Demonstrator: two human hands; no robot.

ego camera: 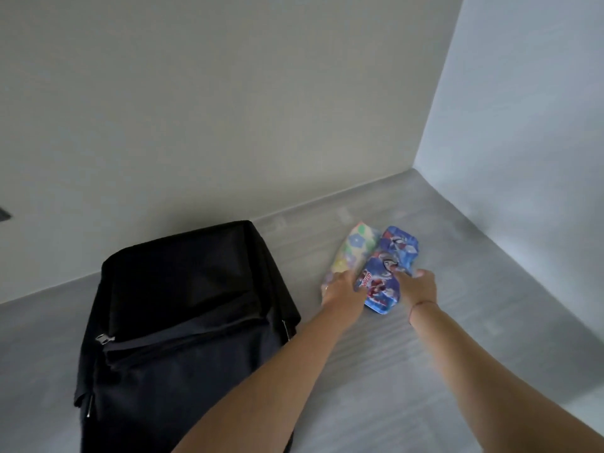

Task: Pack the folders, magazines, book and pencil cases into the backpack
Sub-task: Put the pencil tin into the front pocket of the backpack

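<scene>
A black backpack (183, 322) lies on the grey surface at the left, its top zip open along a dark gap. To its right lie the pencil cases side by side: a pastel floral pencil case (354, 248) and a blue cartoon-print pencil case (379, 289), with another blue printed piece (400, 245) just behind it. My left hand (341, 289) closes on the near end of the floral case. The right edge of the blue case is gripped by my right hand (420, 286). No folders, magazines or book are in view.
The grey striped surface (425, 371) runs to pale walls behind and at the right, meeting in a corner at the far right. Its front right edge shows near the lower right. A small dark object (5, 214) sits on the wall at the far left.
</scene>
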